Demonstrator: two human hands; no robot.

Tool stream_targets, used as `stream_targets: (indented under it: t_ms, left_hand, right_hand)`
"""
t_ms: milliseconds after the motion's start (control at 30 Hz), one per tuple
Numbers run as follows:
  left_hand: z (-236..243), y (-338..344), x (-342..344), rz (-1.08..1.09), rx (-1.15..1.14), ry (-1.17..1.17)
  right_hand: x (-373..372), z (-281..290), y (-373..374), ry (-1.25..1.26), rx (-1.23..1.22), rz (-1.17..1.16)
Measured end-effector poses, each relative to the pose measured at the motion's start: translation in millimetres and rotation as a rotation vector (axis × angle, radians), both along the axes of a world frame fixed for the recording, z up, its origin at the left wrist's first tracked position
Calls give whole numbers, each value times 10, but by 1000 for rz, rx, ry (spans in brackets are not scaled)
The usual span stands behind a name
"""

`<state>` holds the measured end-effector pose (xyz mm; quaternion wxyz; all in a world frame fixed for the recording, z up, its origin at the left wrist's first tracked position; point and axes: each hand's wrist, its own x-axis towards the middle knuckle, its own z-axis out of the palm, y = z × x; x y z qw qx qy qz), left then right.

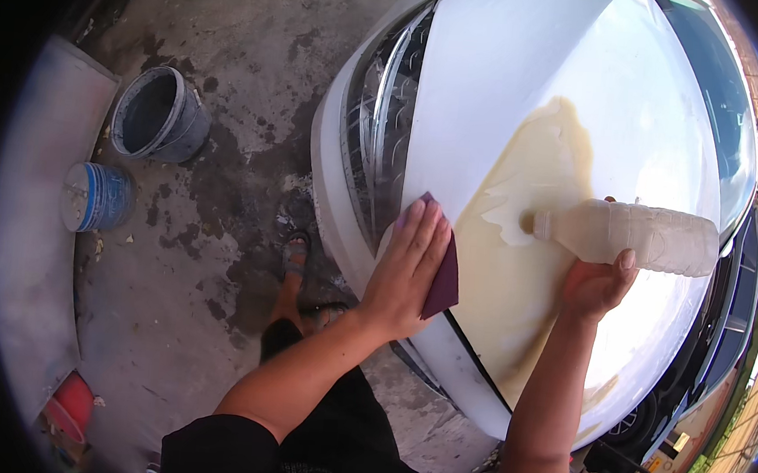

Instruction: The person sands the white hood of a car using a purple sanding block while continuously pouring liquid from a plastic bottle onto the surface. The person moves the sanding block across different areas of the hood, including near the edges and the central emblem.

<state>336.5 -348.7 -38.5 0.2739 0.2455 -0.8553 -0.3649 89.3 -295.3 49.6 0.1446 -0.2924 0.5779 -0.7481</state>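
My left hand (408,265) lies with its fingers together over a folded maroon sheet of sandpaper (446,285), at the hood's front edge beside the headlight (383,114). My right hand (600,283) grips a clear, cloudy plastic bottle (643,237) from below. The bottle is tipped nearly level above the hood, its mouth pointing left. Under it, a yellowish-beige patch (497,306) stands out on the white car hood (505,61); part of it looks wet.
To the left, a grey bucket (189,127) stands on the stained concrete floor (236,16), with a blue pail (105,198) nearer a pale panel (42,213). A red container (73,404) lies at lower left. Another dark vehicle (730,305) is at the right.
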Motion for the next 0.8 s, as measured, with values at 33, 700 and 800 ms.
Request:
stream_targets:
  t_ms: [33, 700, 800]
  left_hand:
    - [-41, 180, 95, 6, 34, 22]
    - [-54, -310, -271, 265, 228, 88]
    - [-117, 172, -65, 252, 168, 52]
  right_hand:
    - [-11, 31, -28, -6, -16, -4]
    - [79, 8, -32, -14, -23, -2]
    - [29, -7, -5, -20, -33, 17]
